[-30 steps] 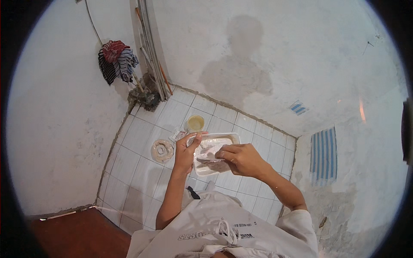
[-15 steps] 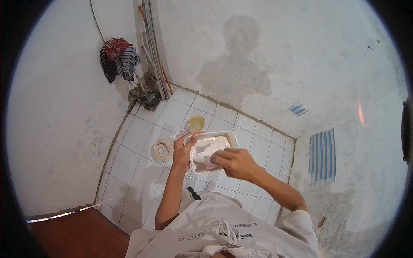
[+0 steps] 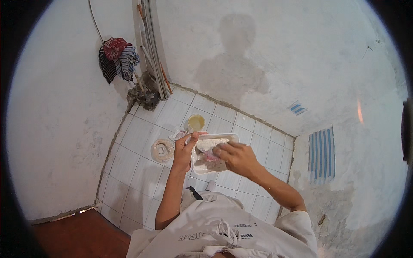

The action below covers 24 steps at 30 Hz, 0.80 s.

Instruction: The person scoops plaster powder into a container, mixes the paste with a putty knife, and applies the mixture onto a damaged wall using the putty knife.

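Observation:
A shallow white rectangular tray (image 3: 204,171) is held up in front of me, with pale, wet paste (image 3: 211,142) spread inside. My left hand (image 3: 183,151) grips the tray's left side, the thumb over the rim and the other fingers out of sight below. Over the inside of the tray, my right hand (image 3: 236,158) is closed, fingers bent down toward the paste. Under its fingertips shows a small pinkish-white piece (image 3: 210,156); its kind is hidden by the fingers and the smear of paste.
On the tiled floor (image 3: 137,172) beyond the tray stand a round tub with yellowish contents (image 3: 196,122) and a paste-smeared ring-shaped lid (image 3: 162,150). Striped cloths (image 3: 118,58) hang at the left wall near long poles (image 3: 155,51). A reddish-brown surface (image 3: 77,234) lies lower left.
My right hand has shifted slightly right and up within the tray, its fingers turned. More of the pinkish piece shows, and the paste looks moved toward the far side.

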{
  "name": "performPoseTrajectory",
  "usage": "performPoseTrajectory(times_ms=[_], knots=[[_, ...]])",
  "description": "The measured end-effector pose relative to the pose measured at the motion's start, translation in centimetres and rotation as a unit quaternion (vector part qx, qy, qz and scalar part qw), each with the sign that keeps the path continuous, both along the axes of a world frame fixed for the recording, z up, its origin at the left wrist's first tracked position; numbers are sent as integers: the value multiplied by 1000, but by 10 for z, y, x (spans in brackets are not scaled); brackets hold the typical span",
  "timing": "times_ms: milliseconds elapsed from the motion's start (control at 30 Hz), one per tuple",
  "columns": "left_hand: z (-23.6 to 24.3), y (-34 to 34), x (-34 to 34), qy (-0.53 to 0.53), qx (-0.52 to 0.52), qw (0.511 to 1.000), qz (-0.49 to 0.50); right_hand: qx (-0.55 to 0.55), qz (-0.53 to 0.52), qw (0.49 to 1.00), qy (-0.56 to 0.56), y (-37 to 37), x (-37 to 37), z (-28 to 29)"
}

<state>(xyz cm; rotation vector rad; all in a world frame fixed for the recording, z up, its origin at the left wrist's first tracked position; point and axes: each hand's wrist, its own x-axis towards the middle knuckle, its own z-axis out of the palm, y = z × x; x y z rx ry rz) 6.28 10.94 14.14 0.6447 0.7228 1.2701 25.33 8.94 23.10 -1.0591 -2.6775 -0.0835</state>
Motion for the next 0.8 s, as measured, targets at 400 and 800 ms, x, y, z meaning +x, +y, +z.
performPoseTrajectory(times_ms=[400,800], knots=[[1,6,-6,-51,-15,997,-48,-35,-10,998,44,15,-11,9],[-2,5,-9,-20,-28,999,4,-90,54,994,19,-10,-7,-1]])
